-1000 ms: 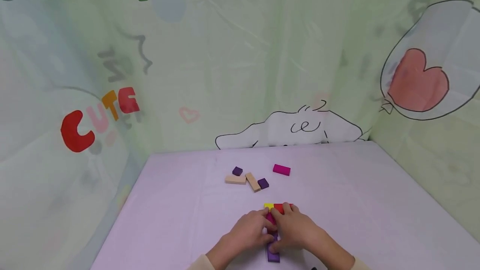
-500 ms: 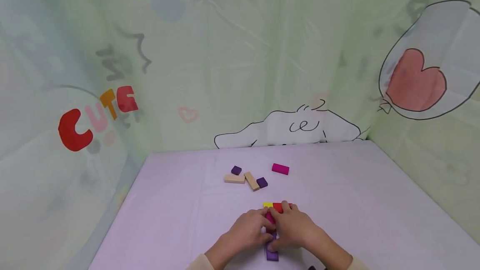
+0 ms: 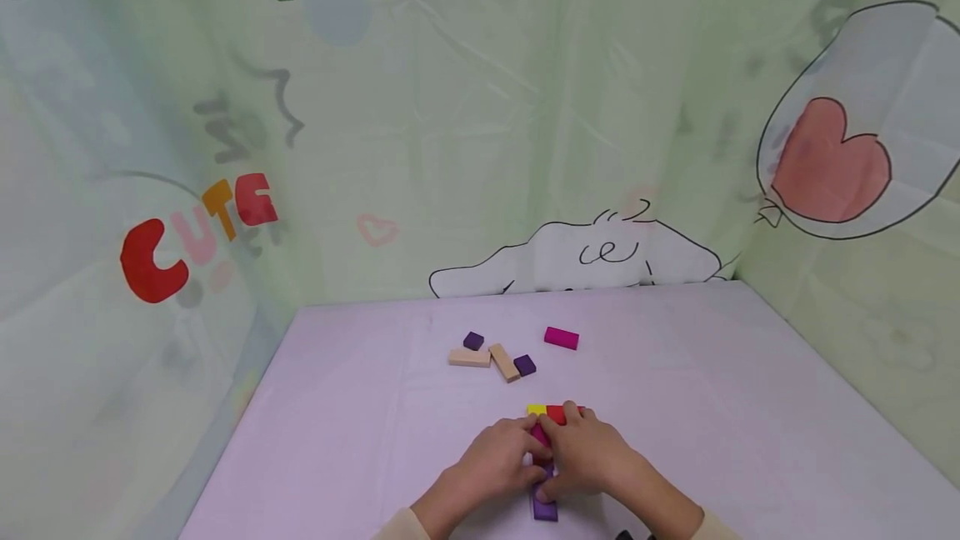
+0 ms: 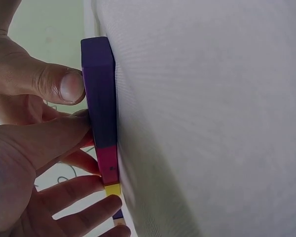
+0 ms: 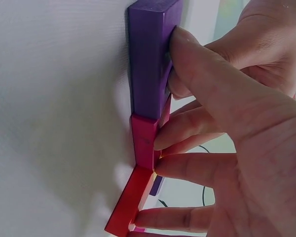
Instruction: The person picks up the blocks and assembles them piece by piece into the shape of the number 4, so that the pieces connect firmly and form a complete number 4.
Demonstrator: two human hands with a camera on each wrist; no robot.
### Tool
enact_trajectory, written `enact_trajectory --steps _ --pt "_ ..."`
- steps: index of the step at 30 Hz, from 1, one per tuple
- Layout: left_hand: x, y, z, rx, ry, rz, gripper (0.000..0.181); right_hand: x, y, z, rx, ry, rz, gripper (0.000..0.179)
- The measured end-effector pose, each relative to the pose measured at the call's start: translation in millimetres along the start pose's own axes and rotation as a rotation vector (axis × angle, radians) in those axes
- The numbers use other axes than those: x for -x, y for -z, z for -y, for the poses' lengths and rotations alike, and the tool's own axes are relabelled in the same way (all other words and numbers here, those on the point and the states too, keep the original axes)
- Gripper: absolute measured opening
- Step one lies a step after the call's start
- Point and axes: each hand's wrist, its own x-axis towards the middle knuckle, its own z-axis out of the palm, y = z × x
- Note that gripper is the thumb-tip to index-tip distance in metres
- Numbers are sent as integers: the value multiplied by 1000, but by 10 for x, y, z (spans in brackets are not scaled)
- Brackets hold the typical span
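Observation:
A row of blocks lies on the table under both hands: a purple block (image 5: 145,64) nearest the person, a magenta block (image 5: 145,140) after it. At the far end, a yellow block (image 3: 536,410) and a red block (image 5: 126,205) sit side by side across the row. My left hand (image 3: 497,458) rests its thumb on the purple block and its index finger by the magenta one, other fingers extended. From the right, my right hand (image 3: 588,455) presses its thumb on the purple block, with straight fingers reaching the magenta and red blocks. The hands partly hide the row.
Farther back on the table (image 3: 360,423) lie two plain wooden blocks (image 3: 469,358), two small dark purple blocks (image 3: 473,341) and a magenta piece (image 3: 562,338). A printed curtain (image 3: 480,148) hangs behind and at the sides.

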Motion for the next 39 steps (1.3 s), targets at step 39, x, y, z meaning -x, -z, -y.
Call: enact_trajectory --steps 39 --pt "-618 371 878 -88 112 -185 20 -7 -61 8 44 -47 25 96"
